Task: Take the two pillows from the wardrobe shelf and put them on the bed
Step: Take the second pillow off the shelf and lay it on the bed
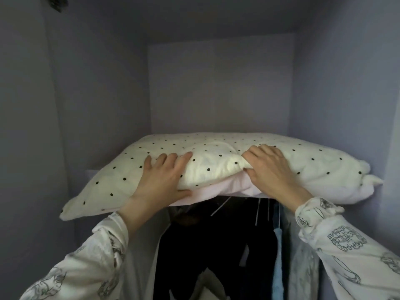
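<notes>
A cream pillow with black dots [216, 156] lies on top of a pale pink pillow [218, 190] on the wardrobe shelf [89, 173]. Its left corner hangs over the shelf's front edge. My left hand [161, 180] grips the dotted pillow's front edge, fingers on top and thumb below, between the two pillows. My right hand [271, 169] pinches the same front edge a little to the right of the middle, bunching the fabric. Only a strip of the pink pillow shows under the dotted one. The bed is out of view.
The shelf compartment has lilac side walls [104, 94] and a back panel [220, 87] close around the pillows. Below the shelf hang dark clothes [205, 245], metal hangers [257, 211] and a light blue garment [278, 263].
</notes>
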`<state>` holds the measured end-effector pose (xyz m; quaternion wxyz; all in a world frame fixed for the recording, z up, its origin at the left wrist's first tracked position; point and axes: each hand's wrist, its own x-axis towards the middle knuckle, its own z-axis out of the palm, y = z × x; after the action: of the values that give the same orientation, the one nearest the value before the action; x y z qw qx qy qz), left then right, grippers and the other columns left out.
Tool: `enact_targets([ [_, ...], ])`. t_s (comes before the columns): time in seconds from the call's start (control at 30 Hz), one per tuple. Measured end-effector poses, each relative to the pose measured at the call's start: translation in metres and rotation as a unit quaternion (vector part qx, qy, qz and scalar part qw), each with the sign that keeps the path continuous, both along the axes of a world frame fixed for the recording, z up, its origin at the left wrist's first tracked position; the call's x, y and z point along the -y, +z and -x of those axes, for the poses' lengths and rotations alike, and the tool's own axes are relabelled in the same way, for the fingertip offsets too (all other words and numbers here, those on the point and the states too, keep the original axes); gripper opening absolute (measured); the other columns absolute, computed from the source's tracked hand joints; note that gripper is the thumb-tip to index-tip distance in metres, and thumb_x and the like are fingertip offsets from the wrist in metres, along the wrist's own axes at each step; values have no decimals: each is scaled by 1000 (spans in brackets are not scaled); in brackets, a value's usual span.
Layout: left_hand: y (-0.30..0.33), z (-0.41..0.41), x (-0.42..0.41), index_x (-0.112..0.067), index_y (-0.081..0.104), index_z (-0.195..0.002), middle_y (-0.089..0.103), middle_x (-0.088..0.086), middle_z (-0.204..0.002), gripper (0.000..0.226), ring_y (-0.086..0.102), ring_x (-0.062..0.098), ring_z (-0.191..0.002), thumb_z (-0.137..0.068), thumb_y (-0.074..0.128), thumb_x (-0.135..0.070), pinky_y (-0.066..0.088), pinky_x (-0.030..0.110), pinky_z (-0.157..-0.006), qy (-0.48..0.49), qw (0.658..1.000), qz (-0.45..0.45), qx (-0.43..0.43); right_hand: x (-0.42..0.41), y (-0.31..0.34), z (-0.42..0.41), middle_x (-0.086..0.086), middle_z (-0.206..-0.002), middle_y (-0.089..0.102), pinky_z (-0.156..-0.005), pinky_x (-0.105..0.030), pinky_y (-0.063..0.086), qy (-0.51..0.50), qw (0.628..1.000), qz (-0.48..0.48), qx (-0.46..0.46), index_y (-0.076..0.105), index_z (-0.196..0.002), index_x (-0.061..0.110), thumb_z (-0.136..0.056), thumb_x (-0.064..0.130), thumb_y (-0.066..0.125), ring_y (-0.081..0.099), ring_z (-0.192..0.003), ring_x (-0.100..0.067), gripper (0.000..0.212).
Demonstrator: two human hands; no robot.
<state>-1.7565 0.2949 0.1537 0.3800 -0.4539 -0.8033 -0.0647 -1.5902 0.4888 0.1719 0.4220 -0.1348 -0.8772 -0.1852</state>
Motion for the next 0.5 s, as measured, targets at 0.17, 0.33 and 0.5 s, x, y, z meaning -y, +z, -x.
enact_targets([
  [0.17,-39,-30,37,-24,33,-141,51,10,-126,91,49,33,-112,-63,75,-43,33,61,-98,-14,999,-30,-26,48,-36,-41,-2,-87,65,-83,-47,44,-7,999,-29,-12,63,-84,14,-64,15,75,62,-85,-29,23],
  [0.33,-60,-43,43,-28,19,-140,46,14,-132,96,44,36,-119,-61,73,-20,29,65,-99,-1,999,-35,4,69,-63,-54,-6,-119,63,-105,-55,33,-26,999,26,23,64,-106,12,-69,23,76,55,-117,-28,40],
  [0.5,-72,-30,33,-33,-23,-141,-2,13,-155,111,-4,37,-142,-73,64,-49,4,70,-105,8,999,11,30,61,-72,-52,6,-156,24,-116,-48,-3,-63,990,69,106,31,-142,23,-78,64,51,13,-146,-14,79],
])
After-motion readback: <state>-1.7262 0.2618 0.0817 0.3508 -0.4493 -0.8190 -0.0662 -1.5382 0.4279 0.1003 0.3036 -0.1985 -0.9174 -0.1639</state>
